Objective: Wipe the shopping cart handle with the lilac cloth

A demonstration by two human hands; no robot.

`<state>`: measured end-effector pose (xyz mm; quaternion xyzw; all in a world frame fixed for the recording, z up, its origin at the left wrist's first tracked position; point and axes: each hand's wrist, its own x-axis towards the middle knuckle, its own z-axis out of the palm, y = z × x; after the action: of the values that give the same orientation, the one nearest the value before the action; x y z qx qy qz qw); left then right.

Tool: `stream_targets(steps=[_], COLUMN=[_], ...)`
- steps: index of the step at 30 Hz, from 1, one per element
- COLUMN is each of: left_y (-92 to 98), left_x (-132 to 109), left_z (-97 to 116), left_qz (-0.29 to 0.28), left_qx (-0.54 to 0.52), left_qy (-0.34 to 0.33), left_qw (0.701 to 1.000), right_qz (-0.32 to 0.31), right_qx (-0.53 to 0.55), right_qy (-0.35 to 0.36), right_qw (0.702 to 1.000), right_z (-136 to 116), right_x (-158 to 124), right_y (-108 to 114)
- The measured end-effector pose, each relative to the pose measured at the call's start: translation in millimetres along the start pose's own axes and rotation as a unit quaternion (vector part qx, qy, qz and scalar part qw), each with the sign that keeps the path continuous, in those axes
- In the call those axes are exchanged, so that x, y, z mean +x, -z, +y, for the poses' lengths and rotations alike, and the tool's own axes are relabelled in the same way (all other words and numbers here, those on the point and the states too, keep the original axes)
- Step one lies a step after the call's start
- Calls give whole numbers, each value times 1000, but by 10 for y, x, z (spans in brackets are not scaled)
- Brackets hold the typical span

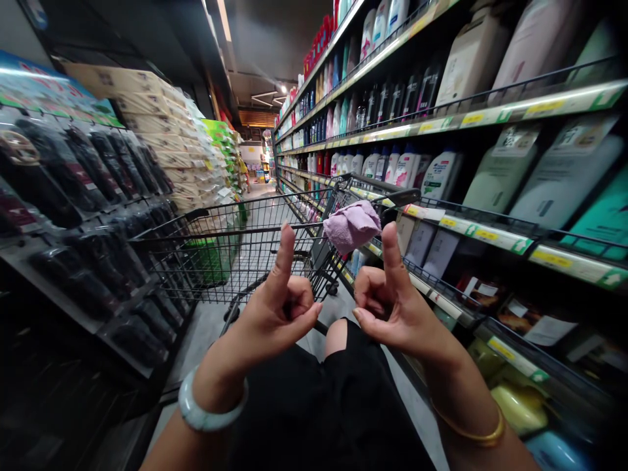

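Note:
Both hands are raised in front of my lap and hold nothing. On my left hand the index finger points up and the thumb reaches inward, while the other fingers are curled. My right hand mirrors this shape, apart from the left one. Beyond them stands a black wire shopping cart. A folded purple cloth hangs over its side near the handle, just behind my fingertips in the picture. Neither hand visibly touches the cloth or the cart.
Shelves full of shampoo and other bottles line the right side. To the left hang black packaged goods on a rack, with stacked beige packs behind it. An aisle floor runs ahead beyond the cart.

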<state>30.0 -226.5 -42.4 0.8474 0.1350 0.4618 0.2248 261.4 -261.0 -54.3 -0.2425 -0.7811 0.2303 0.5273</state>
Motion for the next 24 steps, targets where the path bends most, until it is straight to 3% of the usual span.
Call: stream_targets(steps=[6,10,14,19,22,24], left_y=[-27,-293,-839,-1674,-2179,-2477], left_x=[25,69,50,-90,-205,-288], left_z=[-67,-308,-681,-1024,-1141,-1200], left_qz=[-1,-27,-86,-183,-258,-311], left_qx=[1,-50,-124,-196,-219,-216], left_qy=[3,32,102,189,221,231], left_qw=[1000,998,983,945,915,896], right_qz=[10,20,32,82,123,186], right_qx=[-14,-21,-21,-29,-8,25], right_qy=[-31,-72,-156,-313,-418,-511], right_qw=[999,997,987,946,900,839], right_z=[75,188,375,656,870,1043], right_x=[-50,-218,-648,-1629,-2392,-2917], right_y=[87,210,422,704,757,736])
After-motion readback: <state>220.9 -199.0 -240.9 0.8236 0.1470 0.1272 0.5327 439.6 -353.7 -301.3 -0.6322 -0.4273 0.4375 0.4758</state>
